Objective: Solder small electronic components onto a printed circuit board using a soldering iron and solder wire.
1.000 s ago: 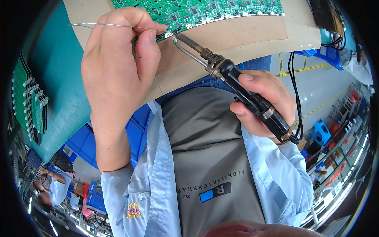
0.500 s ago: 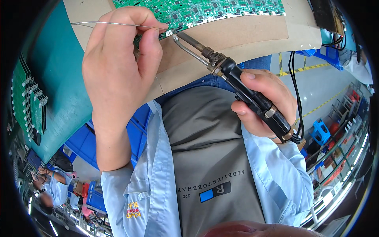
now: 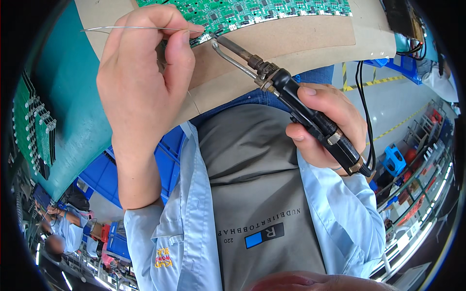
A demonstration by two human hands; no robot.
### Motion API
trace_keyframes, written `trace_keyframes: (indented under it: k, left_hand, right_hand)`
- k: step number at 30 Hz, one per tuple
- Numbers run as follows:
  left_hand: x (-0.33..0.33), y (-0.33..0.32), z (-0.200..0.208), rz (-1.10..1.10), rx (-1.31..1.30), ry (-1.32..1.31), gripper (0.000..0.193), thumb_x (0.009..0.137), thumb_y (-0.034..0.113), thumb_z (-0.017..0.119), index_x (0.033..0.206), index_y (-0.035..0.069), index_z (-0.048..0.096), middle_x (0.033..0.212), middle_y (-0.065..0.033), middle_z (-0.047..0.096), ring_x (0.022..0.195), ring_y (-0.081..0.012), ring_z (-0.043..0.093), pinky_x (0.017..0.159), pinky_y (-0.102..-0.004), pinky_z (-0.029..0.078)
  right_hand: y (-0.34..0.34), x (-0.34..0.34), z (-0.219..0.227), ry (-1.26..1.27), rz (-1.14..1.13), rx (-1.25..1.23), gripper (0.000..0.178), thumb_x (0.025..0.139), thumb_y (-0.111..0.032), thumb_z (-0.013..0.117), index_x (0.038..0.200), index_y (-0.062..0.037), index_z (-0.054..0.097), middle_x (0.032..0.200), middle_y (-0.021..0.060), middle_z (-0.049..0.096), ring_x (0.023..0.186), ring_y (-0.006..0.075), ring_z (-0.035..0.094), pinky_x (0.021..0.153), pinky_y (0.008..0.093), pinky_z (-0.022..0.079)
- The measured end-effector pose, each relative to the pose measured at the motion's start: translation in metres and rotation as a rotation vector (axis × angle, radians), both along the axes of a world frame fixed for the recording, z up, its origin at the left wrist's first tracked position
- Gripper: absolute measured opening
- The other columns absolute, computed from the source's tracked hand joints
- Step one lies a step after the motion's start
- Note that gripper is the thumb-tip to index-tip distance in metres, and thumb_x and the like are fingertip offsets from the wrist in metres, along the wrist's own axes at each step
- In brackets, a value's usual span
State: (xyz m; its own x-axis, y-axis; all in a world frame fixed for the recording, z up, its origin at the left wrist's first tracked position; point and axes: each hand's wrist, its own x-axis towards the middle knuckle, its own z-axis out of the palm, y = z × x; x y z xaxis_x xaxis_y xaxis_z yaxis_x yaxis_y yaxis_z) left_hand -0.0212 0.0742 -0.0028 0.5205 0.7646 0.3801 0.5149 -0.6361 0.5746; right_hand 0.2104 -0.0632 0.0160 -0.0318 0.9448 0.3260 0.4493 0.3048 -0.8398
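A green circuit board panel (image 3: 262, 10) with rows of small chips lies on tan board at the top. My left hand (image 3: 145, 63) pinches a thin strand of solder wire (image 3: 126, 27), one end trailing out to the left and the other reaching the panel's near edge. In my right hand (image 3: 335, 121) is a black soldering iron (image 3: 310, 111), gripped like a pen and slanting up to the left. Its metal tip, with a thin bent tube running beside it, meets the panel's near edge close to the wire's end.
Upright green circuit boards (image 3: 36, 131) stand on a teal mat (image 3: 77, 102) to the left. Black cables (image 3: 361, 97) hang at the right. A blue crate (image 3: 104, 177) sits below the table edge. Another person (image 3: 68, 228) is far off at lower left.
My left hand and the solder wire have shifted slightly left and up. The iron's tip has moved a little up and left along the panel's edge.
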Motion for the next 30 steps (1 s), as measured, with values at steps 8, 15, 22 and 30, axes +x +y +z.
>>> trace_keyframes:
  k: [8,15,22,30]
  left_hand:
    - [0.002,-0.004,0.006,0.032,-0.063,0.011,0.012,0.093,-0.008,0.059,0.103,-0.001,0.059,0.097,-0.0110,0.076,0.110,-0.0263,0.071,0.085,-0.0282,0.057]
    - [0.001,-0.004,0.006,0.023,-0.022,0.051,0.012,0.094,-0.007,0.059,0.104,-0.001,0.059,0.095,-0.0107,0.077,0.111,-0.0268,0.071,0.087,-0.0287,0.056]
    - [0.006,-0.006,0.009,0.041,-0.004,0.051,0.011,0.096,-0.005,0.058,0.105,0.000,0.058,0.096,-0.0115,0.077,0.115,-0.0280,0.069,0.090,-0.0293,0.055]
    - [-0.002,-0.004,-0.009,0.004,-0.115,-0.348,0.010,0.097,-0.004,0.057,0.106,0.001,0.057,0.096,-0.0123,0.078,0.116,-0.0287,0.068,0.093,-0.0300,0.055]
  right_hand:
    - [-0.005,0.000,-0.003,0.031,0.006,-0.014,0.044,0.076,-0.010,0.089,0.114,0.0038,0.071,0.106,0.0132,0.076,0.083,0.0242,0.073,0.074,0.0295,0.059]
    - [-0.008,0.002,-0.003,0.037,0.011,-0.023,0.044,0.076,-0.010,0.089,0.114,0.0038,0.071,0.106,0.0131,0.076,0.083,0.0241,0.073,0.074,0.0292,0.058]
    - [-0.011,0.004,-0.004,0.047,0.002,0.016,0.043,0.078,-0.014,0.089,0.113,0.0049,0.071,0.105,0.0137,0.076,0.081,0.0246,0.073,0.072,0.0291,0.058]
    - [-0.009,0.000,-0.006,0.071,-0.013,0.077,0.043,0.081,-0.018,0.088,0.112,0.0056,0.071,0.102,0.0147,0.076,0.077,0.0244,0.072,0.070,0.0292,0.058]
